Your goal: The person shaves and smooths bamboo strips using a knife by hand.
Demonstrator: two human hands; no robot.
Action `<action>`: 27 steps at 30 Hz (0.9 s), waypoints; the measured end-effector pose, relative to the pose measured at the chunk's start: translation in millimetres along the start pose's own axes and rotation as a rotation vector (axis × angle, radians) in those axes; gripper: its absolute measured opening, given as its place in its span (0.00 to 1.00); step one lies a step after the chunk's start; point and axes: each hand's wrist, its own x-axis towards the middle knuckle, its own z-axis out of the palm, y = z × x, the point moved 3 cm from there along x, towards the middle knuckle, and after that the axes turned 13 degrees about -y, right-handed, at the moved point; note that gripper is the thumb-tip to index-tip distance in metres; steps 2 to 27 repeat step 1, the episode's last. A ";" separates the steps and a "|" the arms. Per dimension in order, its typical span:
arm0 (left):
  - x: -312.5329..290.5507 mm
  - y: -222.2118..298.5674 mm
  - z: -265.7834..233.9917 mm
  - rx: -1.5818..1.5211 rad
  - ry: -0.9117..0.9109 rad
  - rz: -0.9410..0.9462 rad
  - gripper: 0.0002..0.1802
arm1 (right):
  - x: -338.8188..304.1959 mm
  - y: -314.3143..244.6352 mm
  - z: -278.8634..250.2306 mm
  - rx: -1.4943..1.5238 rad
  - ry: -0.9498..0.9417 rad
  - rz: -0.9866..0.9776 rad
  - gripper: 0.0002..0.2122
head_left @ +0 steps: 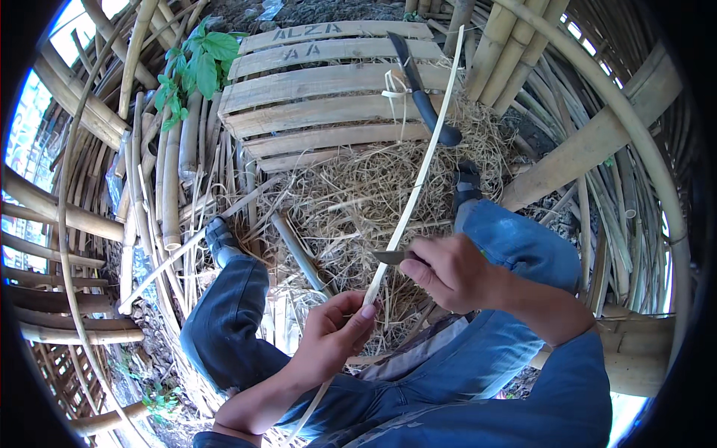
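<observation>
A long pale bamboo strip [416, 196] runs from beside my lap up toward the wooden slats at the far side. My left hand [337, 328] pinches it between thumb and fingers above my thighs. In my right hand [453, 273] is a small knife [389, 257], its handle mostly hidden by my closed fingers. The blade lies across the strip, a little beyond my left hand. My right hand is slightly blurred.
Curly bamboo shavings [358, 198] cover the ground between my feet. Beyond them is a slatted wooden platform [314, 82] with a dark-handled machete [423, 97] on it. A cut bamboo piece [299, 250] lies near my left leg. Bamboo poles [170, 187] stand at the left, beside a leafy plant [205, 63].
</observation>
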 end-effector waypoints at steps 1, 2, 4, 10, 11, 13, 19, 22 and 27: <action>0.3 -2.2 -1.5 0.018 0.002 0.013 0.14 | 0.1 2.6 -0.3 -0.012 -0.019 0.026 0.15; 0.3 -2.2 -1.5 0.018 0.002 0.013 0.14 | 0.1 2.6 -0.3 -0.012 -0.019 0.026 0.15; 0.3 -2.2 -1.5 0.018 0.002 0.013 0.14 | 0.1 2.6 -0.3 -0.012 -0.019 0.026 0.15; 0.3 -2.2 -1.5 0.018 0.002 0.013 0.14 | 0.1 2.6 -0.3 -0.012 -0.019 0.026 0.15; 0.3 -2.2 -1.5 0.018 0.002 0.013 0.14 | 0.1 2.6 -0.3 -0.012 -0.019 0.026 0.15; 0.3 -2.2 -1.5 0.018 0.002 0.013 0.14 | 0.1 2.6 -0.3 -0.012 -0.019 0.026 0.15; 0.3 -2.2 -1.5 0.018 0.002 0.013 0.14 | 0.1 2.6 -0.3 -0.012 -0.019 0.026 0.15; 0.3 -2.2 -1.5 0.018 0.002 0.013 0.14 | 0.1 2.6 -0.3 -0.012 -0.019 0.026 0.15; 0.3 -2.2 -1.5 0.018 0.002 0.013 0.14 | 0.1 2.6 -0.3 -0.012 -0.019 0.026 0.15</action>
